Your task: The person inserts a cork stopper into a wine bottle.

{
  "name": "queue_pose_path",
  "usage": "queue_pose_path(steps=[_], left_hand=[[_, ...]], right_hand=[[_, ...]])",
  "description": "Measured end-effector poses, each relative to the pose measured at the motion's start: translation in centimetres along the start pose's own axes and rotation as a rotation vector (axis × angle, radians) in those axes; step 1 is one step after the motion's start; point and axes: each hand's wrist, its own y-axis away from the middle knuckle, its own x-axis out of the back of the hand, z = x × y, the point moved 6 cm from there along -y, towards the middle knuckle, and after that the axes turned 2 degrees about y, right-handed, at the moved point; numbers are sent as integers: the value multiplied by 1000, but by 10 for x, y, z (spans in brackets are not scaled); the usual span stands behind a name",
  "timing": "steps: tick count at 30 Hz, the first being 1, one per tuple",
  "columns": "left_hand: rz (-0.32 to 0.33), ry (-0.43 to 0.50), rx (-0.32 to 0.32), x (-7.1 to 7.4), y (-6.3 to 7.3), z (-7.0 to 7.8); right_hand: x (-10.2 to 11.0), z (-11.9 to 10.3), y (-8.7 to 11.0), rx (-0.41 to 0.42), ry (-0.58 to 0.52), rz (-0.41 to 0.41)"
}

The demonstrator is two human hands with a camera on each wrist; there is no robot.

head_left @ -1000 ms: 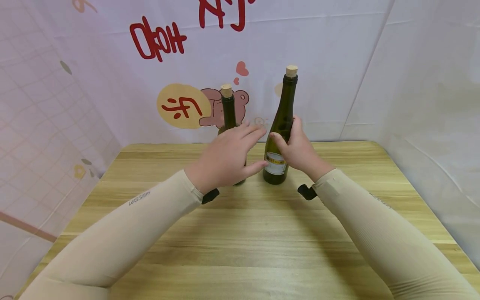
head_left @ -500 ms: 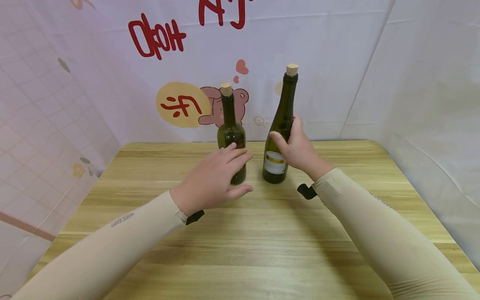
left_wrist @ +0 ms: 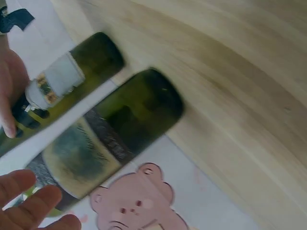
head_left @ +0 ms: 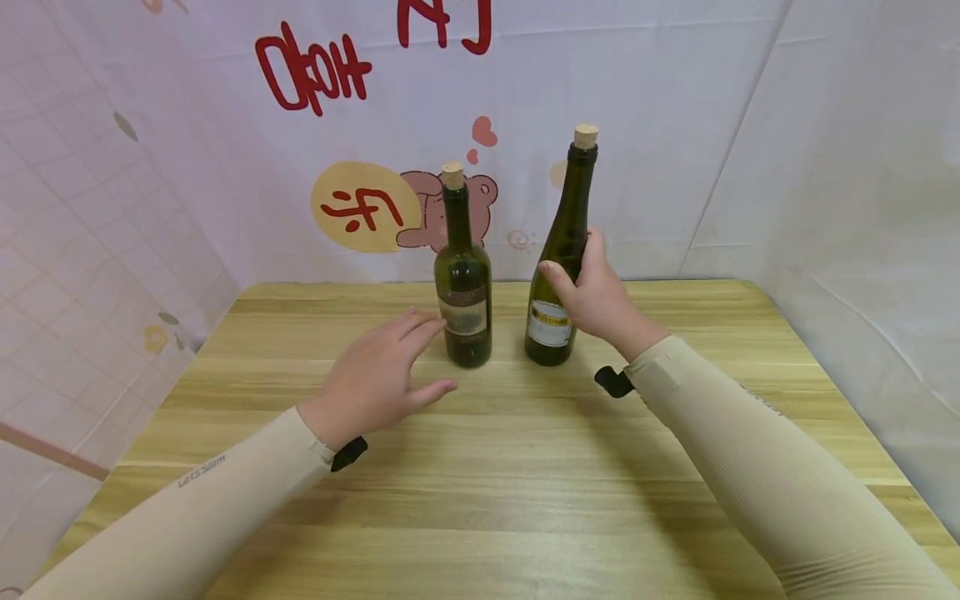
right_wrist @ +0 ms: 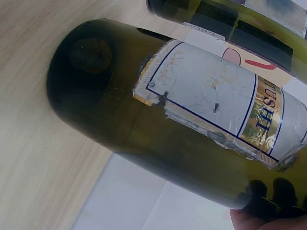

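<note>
Two dark green bottles stand near the back of the table in the head view, each with a cork in its mouth. My right hand [head_left: 603, 300] grips the right bottle [head_left: 566, 237] around its middle, above a white and gold label. That bottle leans slightly right in the head view. My left hand [head_left: 375, 375] is at the front left of the left bottle [head_left: 465, 342], fingers extended and thumb apart, holding nothing. Its fingertips [left_wrist: 48, 196] overlap that bottle in the left wrist view; whether they touch cannot be told. The left bottle has a dark and cream label.
The wooden table [head_left: 510, 492] reaches back to a white cloth backdrop [head_left: 660, 167] printed with red characters and a pink bear. More cloth hangs at the left and right sides. The bottles stand a small gap apart.
My left hand has moved left and toward me, from in front of the left bottle to beside it, uncovering its label. My right hand keeps its grip and barely moves.
</note>
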Motion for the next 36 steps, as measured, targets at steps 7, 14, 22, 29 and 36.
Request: queue_pose_path(steps=[7, 14, 22, 29, 36], left_hand=[[-142, -26, 121, -14, -1, -22], [-204, -39, 166, -26, -6, -40], [-319, -23, 217, -44, -14, -57], [-343, 7, 256, -51, -23, -63], [-354, 19, 288, -58, -28, -68]], right_hand=[[1, 0, 1, -12, 8, -7], [2, 2, 1, -15, -1, -13], [6, 4, 2, -26, 2, -12], [8, 6, 3, -17, -11, -7], [14, 7, 6, -22, -7, -24]])
